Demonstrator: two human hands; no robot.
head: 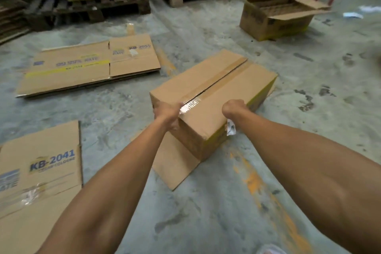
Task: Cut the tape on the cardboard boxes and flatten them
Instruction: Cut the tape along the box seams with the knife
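Observation:
A closed brown cardboard box point(214, 93) stands on the concrete floor, resting partly on a flat cardboard sheet point(175, 163). Clear tape point(216, 80) runs along its top seam, crinkled and lifted at the near end. My left hand point(167, 111) grips the box's near left corner, right beside the loose tape end. My right hand point(234, 107) is curled over the box's near right edge. A shiny scrap of tape point(231, 128) hangs just below my right wrist. No cutting tool is visible in either hand.
Flattened boxes lie at left point(88, 66) and near left point(39, 173). An open box point(276, 14) stands at the back right. Pallets point(86, 6) loaded with cartons line the back. Orange paint marks streak the floor at my feet.

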